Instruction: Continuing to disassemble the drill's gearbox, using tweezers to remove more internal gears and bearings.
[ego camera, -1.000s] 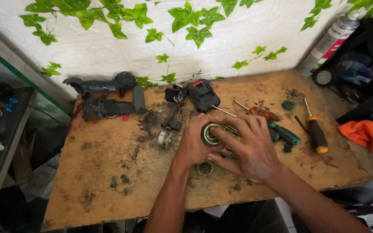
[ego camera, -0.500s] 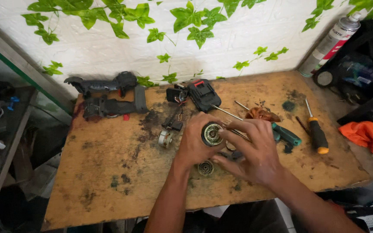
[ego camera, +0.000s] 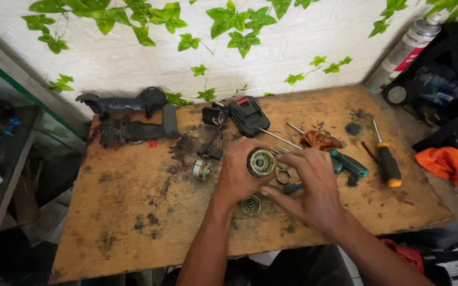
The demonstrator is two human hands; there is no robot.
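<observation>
Two hands work mid-bench (ego camera: 133,212). The left hand (ego camera: 239,172) grips one round gearbox (ego camera: 261,162), open end up; the right hand (ego camera: 314,188) lies just beside it, fingers spread and pinching a small dark tool (ego camera: 291,187). Near the gearbox: one ring (ego camera: 283,175), one gear (ego camera: 250,205), one motor (ego camera: 201,169). Right of it lie two screwdrivers (ego camera: 387,163). Since a second ago, the right hand has slid off the gearbox.

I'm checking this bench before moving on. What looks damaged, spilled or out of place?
The power tool housing at back left lies split into two open halves. Dark greasy stains blotch the wooden table. The left hand holds a round motor part upright.
</observation>
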